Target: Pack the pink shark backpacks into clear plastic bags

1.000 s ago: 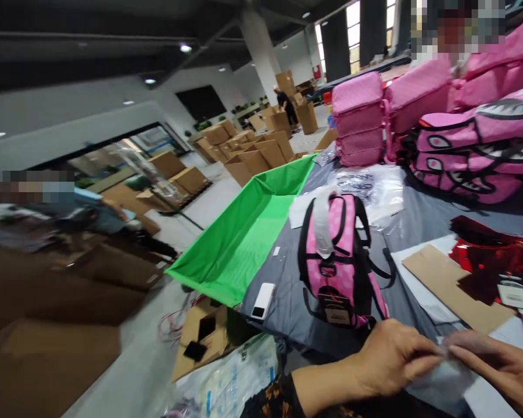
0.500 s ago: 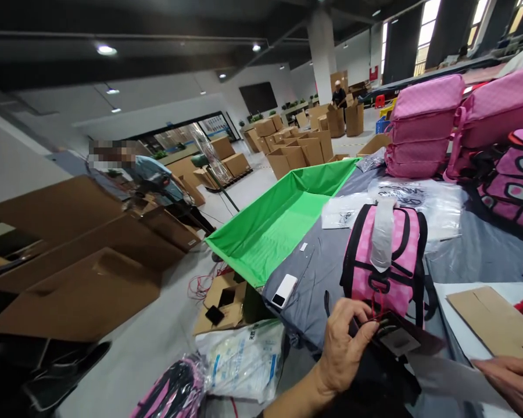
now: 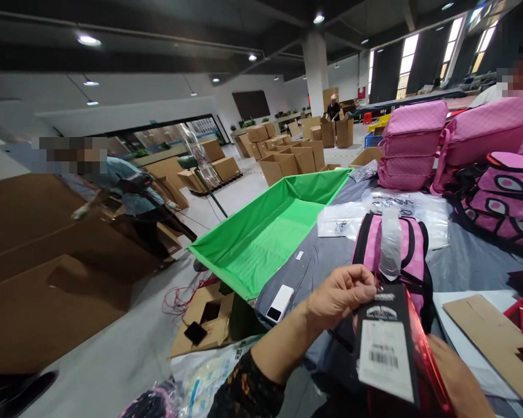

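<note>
My left hand pinches the top of a black hang tag, near its red cord. A white barcode label faces me on the tag, and a shiny red card lies right behind it. At the right of the tags is my right hand; its fingers are hidden behind the red card. Just beyond stands a pink checked bag with black trim, its top handle wrapped in whitish film. The tags cover the lower front of the bag.
On the grey-covered table lie a white phone-like device, printed plastic bags and cardboard. Pink bags stand at the back right. A green fabric bin adjoins the table. People work at left, far back and right.
My left hand has risen and turned the hang tag upright, label towards me. The right hand has come in from the right, behind the tags. The translucent sheet beside it no longer shows.
</note>
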Demonstrator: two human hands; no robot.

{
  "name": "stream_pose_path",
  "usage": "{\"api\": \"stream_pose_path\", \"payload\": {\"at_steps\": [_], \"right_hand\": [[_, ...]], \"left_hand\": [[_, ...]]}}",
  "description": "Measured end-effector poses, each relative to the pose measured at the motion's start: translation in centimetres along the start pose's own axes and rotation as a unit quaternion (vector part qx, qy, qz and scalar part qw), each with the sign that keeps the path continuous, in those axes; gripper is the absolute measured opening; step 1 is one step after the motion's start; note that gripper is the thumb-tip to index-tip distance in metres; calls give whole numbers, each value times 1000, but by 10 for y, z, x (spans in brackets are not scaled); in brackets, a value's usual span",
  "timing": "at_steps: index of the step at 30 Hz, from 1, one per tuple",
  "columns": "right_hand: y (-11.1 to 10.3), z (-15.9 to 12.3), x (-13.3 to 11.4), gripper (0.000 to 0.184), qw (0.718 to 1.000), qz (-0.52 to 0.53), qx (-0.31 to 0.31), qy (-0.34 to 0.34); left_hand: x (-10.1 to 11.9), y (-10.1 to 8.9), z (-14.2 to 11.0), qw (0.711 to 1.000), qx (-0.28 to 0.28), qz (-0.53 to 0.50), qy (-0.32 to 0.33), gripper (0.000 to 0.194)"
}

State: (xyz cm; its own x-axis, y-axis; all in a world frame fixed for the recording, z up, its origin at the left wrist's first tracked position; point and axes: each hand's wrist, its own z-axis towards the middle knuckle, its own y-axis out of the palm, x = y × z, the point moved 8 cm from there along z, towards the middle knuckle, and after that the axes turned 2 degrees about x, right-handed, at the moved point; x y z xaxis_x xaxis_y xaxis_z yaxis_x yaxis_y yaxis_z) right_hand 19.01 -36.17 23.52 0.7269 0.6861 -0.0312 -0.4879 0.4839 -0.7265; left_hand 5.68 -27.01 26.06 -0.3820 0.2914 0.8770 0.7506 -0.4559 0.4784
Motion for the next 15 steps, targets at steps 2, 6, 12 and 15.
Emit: {"api": "stream_pose_path", "payload": {"at_steps": [2, 6, 12, 15], "right_hand": [[-8, 11, 3, 33, 998, -57, 20, 4], [-34, 24, 24, 36, 982, -137, 88, 95], [-39, 28, 40, 53, 952, -150, 58, 260], [-39, 28, 41, 51, 947, -173, 46, 266]], "left_hand": [[-2, 7, -2, 995, -69, 75, -4, 55], [-1, 3, -6, 922, -116, 345, 131, 40], [-15, 14, -22, 687, -73, 637, 343, 25], [-19, 21, -34, 645, -30, 645, 409, 16]]}}
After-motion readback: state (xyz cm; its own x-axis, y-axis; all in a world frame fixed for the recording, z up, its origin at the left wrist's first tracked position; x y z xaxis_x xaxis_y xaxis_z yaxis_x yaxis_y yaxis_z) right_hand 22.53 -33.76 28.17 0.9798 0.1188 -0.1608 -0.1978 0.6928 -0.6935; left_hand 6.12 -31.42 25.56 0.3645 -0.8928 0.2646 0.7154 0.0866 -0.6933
